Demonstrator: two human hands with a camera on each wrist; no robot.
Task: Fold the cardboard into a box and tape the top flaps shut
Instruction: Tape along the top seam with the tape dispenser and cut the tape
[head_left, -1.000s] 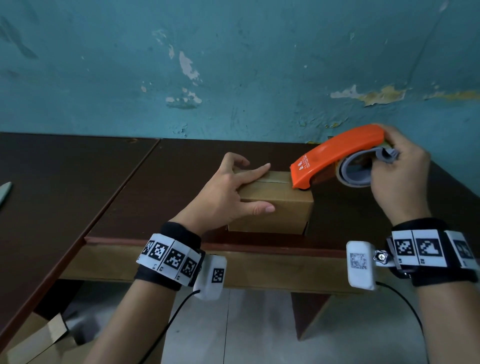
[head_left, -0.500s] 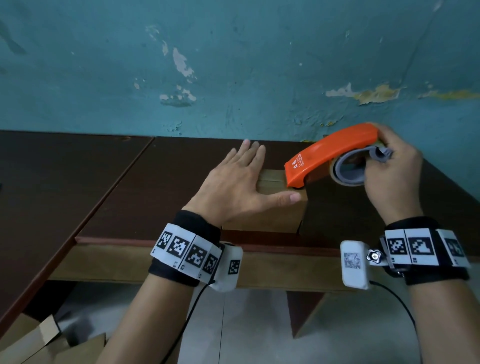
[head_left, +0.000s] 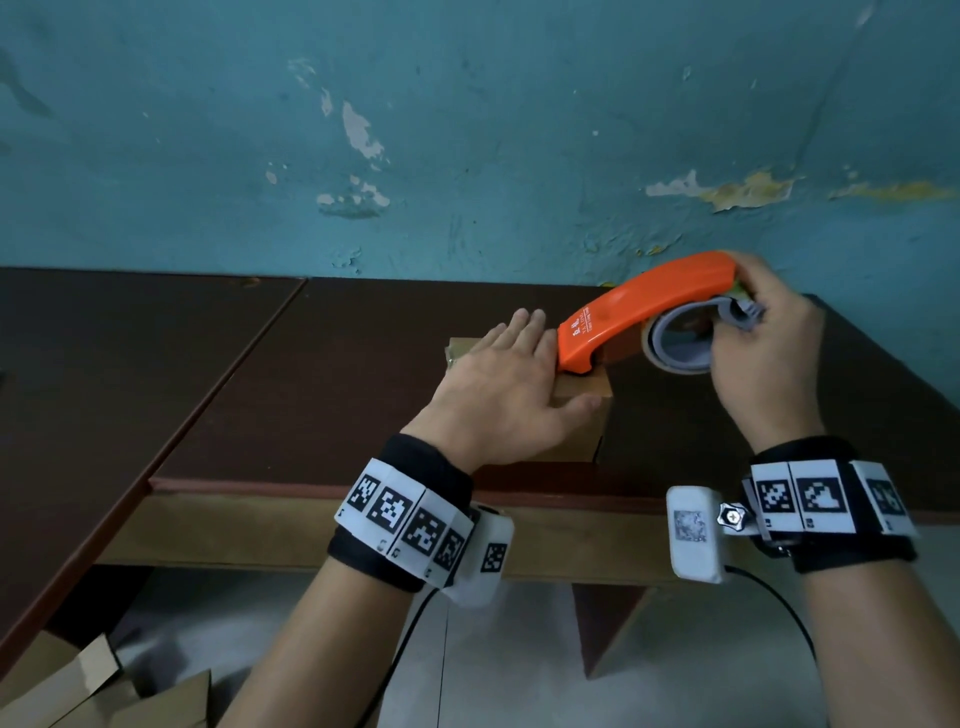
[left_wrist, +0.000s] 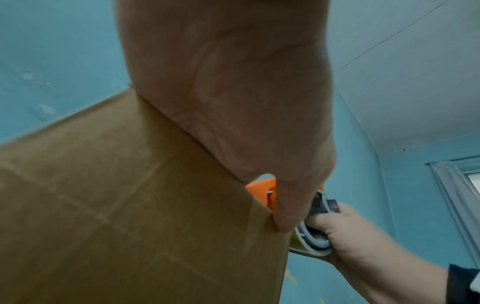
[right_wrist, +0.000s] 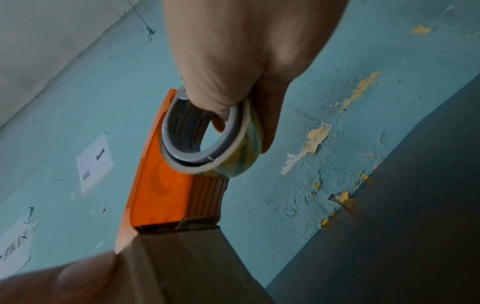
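A small brown cardboard box (head_left: 576, 415) sits on the dark brown desk (head_left: 322, 374), close to the desk's front edge. Its top flaps are folded down flat.

The left hand (head_left: 506, 397) lies flat on top of the box. Its fingers (head_left: 524, 332) are straight and close together, and they point away toward the blue wall (head_left: 467, 130) behind the box. The thumb sticks out to the side and lies along the front top edge of the box. In the left wrist view, the palm (left_wrist: 233, 92) presses on the top of the box (left_wrist: 130, 205), and the thumb tip touches the box's corner.

The right hand (head_left: 763, 364) holds an orange tape dispenser (head_left: 644, 306) just to the right of the box. Its fingers are curled around the back of the dispenser and the grey ring (head_left: 680, 348) that carries the roll of tape. In the right wrist view, a finger goes through the grey ring (right_wrist: 200, 131), and the roll of tape (right_wrist: 241, 156) sits around it. The front end of the dispenser (right_wrist: 161, 193) touches the top right edge of the box (right_wrist: 182, 263), right beside the left hand's fingers.

On the floor below the desk, far to the left of the box, lie some more cardboard pieces (head_left: 78, 696).
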